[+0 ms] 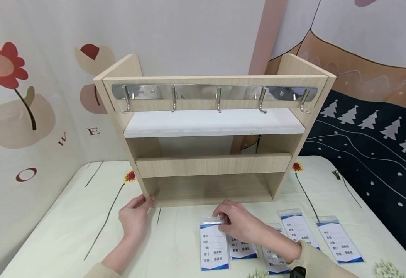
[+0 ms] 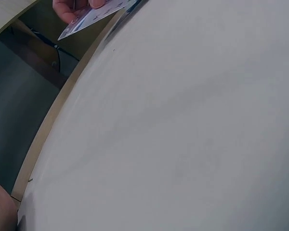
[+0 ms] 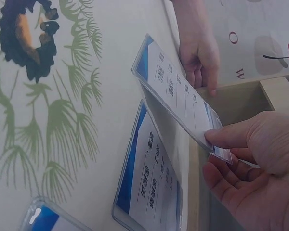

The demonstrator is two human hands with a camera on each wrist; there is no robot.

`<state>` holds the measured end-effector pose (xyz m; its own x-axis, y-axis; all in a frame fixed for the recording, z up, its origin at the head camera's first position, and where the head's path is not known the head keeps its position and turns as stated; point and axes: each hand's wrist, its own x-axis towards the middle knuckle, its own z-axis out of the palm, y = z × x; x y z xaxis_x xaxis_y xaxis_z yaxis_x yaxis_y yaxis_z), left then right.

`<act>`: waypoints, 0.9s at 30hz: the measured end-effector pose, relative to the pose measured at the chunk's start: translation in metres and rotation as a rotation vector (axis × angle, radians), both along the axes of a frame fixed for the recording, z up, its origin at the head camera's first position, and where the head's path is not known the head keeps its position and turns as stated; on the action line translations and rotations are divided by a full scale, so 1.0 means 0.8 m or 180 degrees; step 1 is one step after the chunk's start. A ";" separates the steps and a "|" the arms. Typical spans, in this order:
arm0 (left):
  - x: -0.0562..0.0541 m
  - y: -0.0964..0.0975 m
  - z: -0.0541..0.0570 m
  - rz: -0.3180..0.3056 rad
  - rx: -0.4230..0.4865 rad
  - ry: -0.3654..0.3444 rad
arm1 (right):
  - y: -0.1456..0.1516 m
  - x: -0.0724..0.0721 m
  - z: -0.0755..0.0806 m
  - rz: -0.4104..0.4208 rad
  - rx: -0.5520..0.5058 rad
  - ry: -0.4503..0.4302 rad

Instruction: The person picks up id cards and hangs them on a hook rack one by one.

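A light wooden shelf unit (image 1: 213, 164) with a row of metal hooks (image 1: 218, 99) stands upright on the cloth. My left hand (image 1: 135, 216) grips its lower left corner, the thumb on the front edge; some of those fingers are hidden. In front of the unit, my right hand (image 1: 241, 224) pinches the top end of a plastic-sleeved name badge (image 1: 214, 249) between thumb and fingers. The right wrist view has this badge (image 3: 178, 96) tilted up off the cloth. Beside it lies a second badge (image 1: 242, 249), partly under the right hand.
More badges lie to the right: one under the right forearm (image 1: 276, 260), then a badge (image 1: 298, 227) and another badge (image 1: 340, 239) farther right. A white board (image 1: 213, 122) spans the unit below the hooks. Printed curtains (image 1: 203, 38) hang behind and at both sides.
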<state>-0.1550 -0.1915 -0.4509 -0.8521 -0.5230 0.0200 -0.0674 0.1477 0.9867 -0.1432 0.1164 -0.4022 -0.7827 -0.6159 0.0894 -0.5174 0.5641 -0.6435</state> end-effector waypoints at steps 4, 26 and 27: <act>0.000 0.003 0.000 0.0100 0.0101 0.0103 | 0.000 -0.001 0.000 -0.0001 -0.0024 -0.0012; -0.001 0.007 0.000 0.0280 0.0267 0.0150 | 0.006 -0.008 0.018 0.0295 -0.0669 0.0019; -0.001 0.007 0.000 0.0287 0.0275 0.0152 | 0.007 -0.009 0.020 0.0316 -0.0691 0.0056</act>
